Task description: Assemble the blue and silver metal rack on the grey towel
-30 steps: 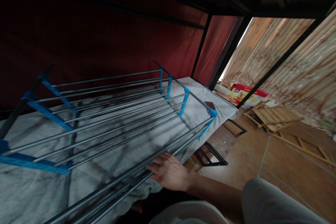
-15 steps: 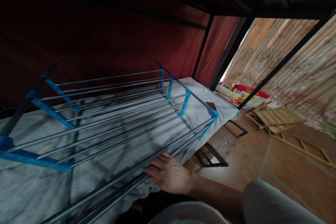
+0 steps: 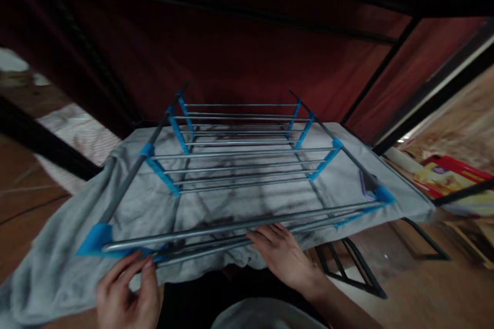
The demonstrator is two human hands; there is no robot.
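Observation:
A rack of grey metal rods (image 3: 247, 157) with blue plastic brackets lies on a grey cloth (image 3: 57, 262) spread over a low shelf. My right hand (image 3: 283, 254) rests on the nearest rods at the front middle, fingers stretched out over them. My left hand (image 3: 129, 293) is at the front left, its fingers curled against the cloth's edge just below the blue corner bracket (image 3: 96, 239). Whether it grips the cloth or a rod is unclear.
A dark red fabric wall (image 3: 239, 61) backs the shelf, framed by black metal bars (image 3: 389, 61). A red and yellow box (image 3: 447, 180) lies on the tiled floor at right. Black metal frames (image 3: 347, 267) lie on the floor below the shelf's front right.
The view has swung left and now faces the rack squarely. My left hand has come into view at the front left corner. My right hand stays on the front rods.

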